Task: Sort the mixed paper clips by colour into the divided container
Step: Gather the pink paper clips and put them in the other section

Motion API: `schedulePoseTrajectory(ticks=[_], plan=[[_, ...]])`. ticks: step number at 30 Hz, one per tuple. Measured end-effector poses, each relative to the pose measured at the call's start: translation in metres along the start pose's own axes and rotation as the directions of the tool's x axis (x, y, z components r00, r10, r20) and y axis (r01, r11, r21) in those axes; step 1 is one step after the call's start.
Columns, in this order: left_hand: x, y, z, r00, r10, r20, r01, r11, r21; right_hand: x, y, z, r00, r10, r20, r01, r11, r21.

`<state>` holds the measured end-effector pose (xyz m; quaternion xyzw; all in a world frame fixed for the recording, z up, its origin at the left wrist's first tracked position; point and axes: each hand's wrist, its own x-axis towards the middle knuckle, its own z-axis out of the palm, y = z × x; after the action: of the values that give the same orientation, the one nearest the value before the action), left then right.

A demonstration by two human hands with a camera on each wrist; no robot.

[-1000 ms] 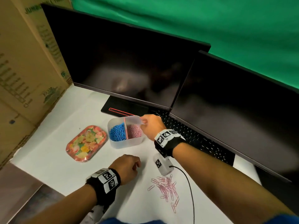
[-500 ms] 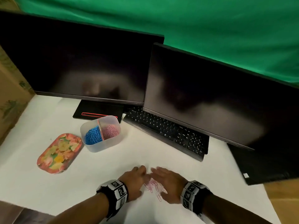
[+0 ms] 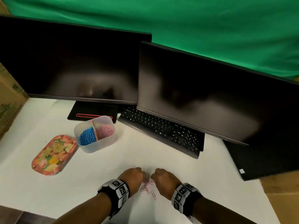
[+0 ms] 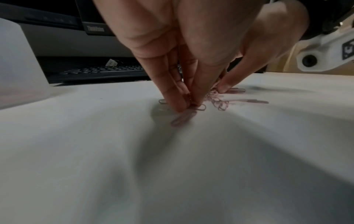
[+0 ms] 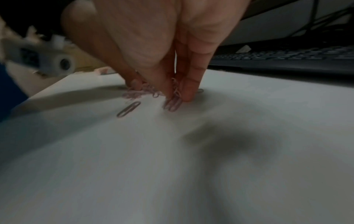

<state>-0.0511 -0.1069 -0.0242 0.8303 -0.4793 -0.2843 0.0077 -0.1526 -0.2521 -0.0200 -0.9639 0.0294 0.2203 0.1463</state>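
Observation:
A clear divided container (image 3: 103, 145) stands at the left-middle of the white table, with blue paper clips (image 3: 87, 137) in its left half and pink paper clips (image 3: 105, 131) in its right half. Near the front edge lie several loose pink paper clips (image 3: 148, 187). My left hand (image 3: 142, 175) and right hand (image 3: 153, 177) meet over them, knuckles up and fingers curled down. In the left wrist view my left hand (image 4: 189, 104) pinches pink clips (image 4: 218, 103) against the table. In the right wrist view my right hand (image 5: 176, 97) pinches pink clips (image 5: 172, 104); one clip (image 5: 128, 111) lies apart.
A floral tray (image 3: 54, 155) lies left of the container. Two dark monitors (image 3: 77, 65) (image 3: 202, 97) and a black keyboard (image 3: 163, 131) fill the back. A cardboard box (image 3: 9, 101) stands at the far left. The table's front edge is close behind my wrists.
One second ago my right hand was at the container; it came back to the loose pile. Since half a second ago both hands have curled from flat fingers into pinches on the pink clips.

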Motion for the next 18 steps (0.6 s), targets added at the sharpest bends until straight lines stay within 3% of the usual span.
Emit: schedulePoseTrajectory(ticks=[7,11,15,18], plan=[[0.000,-0.014,-0.003,0.994,-0.100,-0.040,0.094,0.987,-0.130,0.016,0.010,-0.014,0.969,0.248,-0.022,-0.232,0.933,0.276],[-0.008,-0.027,-0.011,0.980,-0.153,-0.129,0.105,0.943,-0.315,0.016,0.019,-0.024,0.946,0.314,-0.080,-0.257,0.877,0.407],[-0.021,-0.040,-0.038,0.938,-0.257,-0.234,0.107,0.854,-0.510,0.020,0.019,-0.037,0.932,0.344,-0.111,-0.247,0.831,0.498],[-0.027,-0.063,-0.073,0.867,-0.349,-0.355,0.106,0.827,-0.552,0.029,0.011,-0.045,0.928,0.346,-0.137,-0.224,0.812,0.538]])
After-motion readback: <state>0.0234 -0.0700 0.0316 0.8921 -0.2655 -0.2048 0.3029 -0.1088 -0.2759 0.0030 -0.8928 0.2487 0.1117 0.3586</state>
